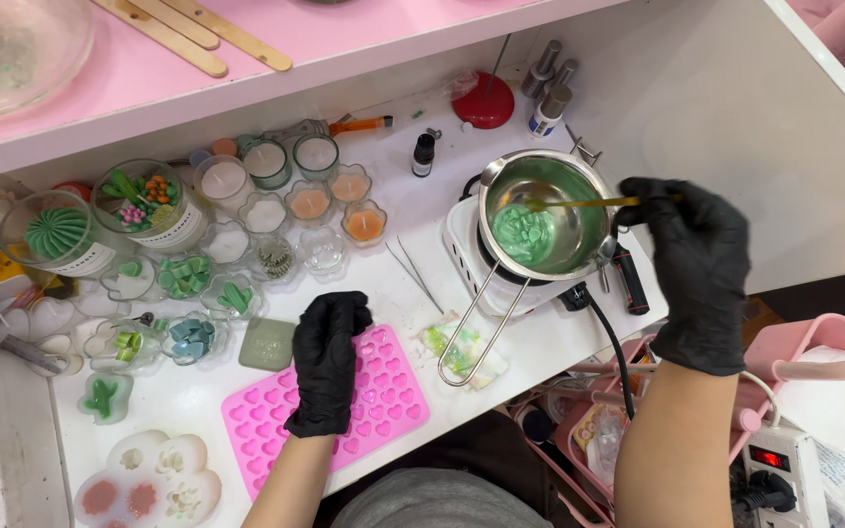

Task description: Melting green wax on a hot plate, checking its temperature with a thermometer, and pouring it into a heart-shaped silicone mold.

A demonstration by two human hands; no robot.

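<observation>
The green wax (523, 235) sat partly melted in the bottom of a steel melting pot (579, 191) on a small white hot plate (462, 244) near the right edge of the white tabletop (393, 196). The right hand (696, 264), in a black glove, pinched the end of a thin stick (579, 203) whose far end dipped toward the wax. Stirring seemed best done slowly, low in the pot, clear of the hot rim, so nothing slopped.

The left hand (328, 362) lay with fingers loosely curled, holding nothing, on a pink heart mould (388, 391) at the front edge. Tweezers (413, 274) lay between mould and plate.

The stick's tip blurred into the pot's reflection, so whether it touched the wax was unclear. Small candle cups (310, 203) crowded the back left; their contents were hard to make out. The flower mould (149, 484) was cut off at the frame's bottom.
</observation>
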